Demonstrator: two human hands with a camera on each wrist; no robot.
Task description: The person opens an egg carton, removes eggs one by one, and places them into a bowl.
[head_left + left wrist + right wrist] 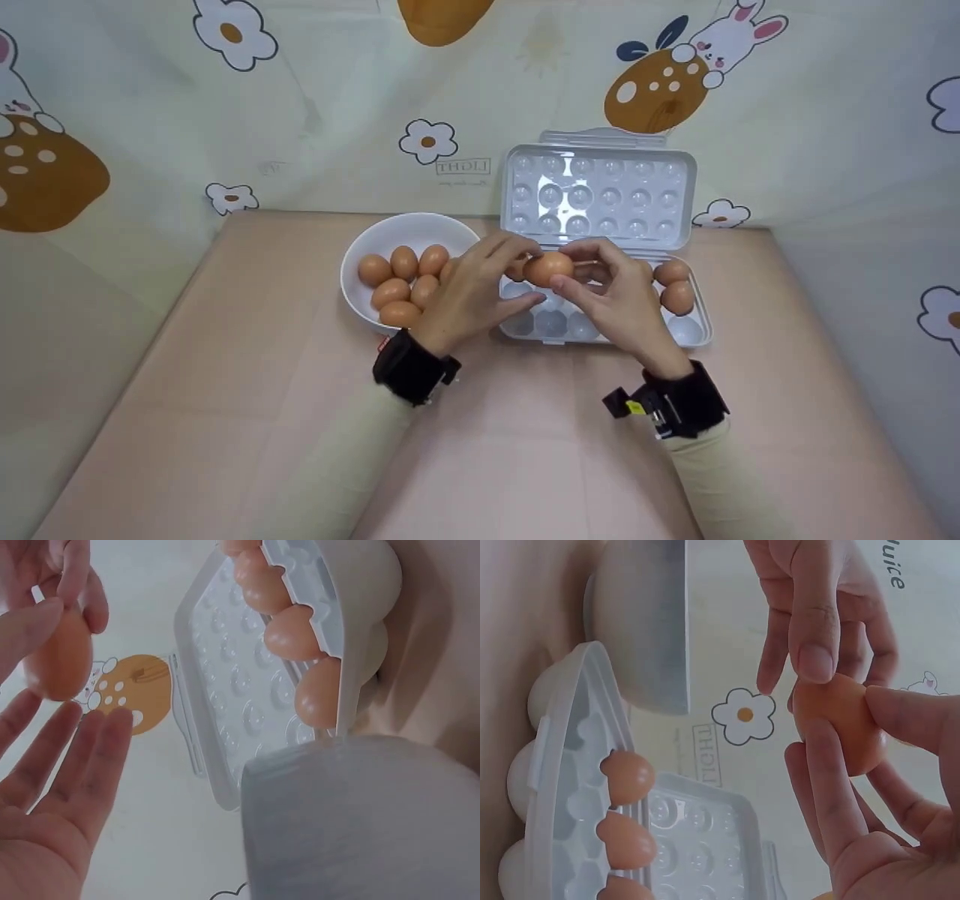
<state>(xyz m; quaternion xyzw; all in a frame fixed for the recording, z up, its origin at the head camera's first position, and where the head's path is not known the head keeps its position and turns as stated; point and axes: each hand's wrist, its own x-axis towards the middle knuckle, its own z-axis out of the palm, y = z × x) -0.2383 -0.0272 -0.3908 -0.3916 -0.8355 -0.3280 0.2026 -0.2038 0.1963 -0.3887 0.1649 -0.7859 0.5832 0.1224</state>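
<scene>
Glossy oval brown egg (549,269), right hand (627,307) pinching, left hand (471,294) spread, dimpled plastic carton (609,212) near far edge of table (495,465)

Head cam: above, facing forward and down; farthest off, table (487,472) and backdrop (337,97) both in frame. Left wrist: close in, rolled sideways, bowl (360,829) lower right. Right wrist: also close, rolled opposite, bowl upper left. Wrist views share egg (61,660) (upper left; right of centre) and carton (366,585).
</scene>
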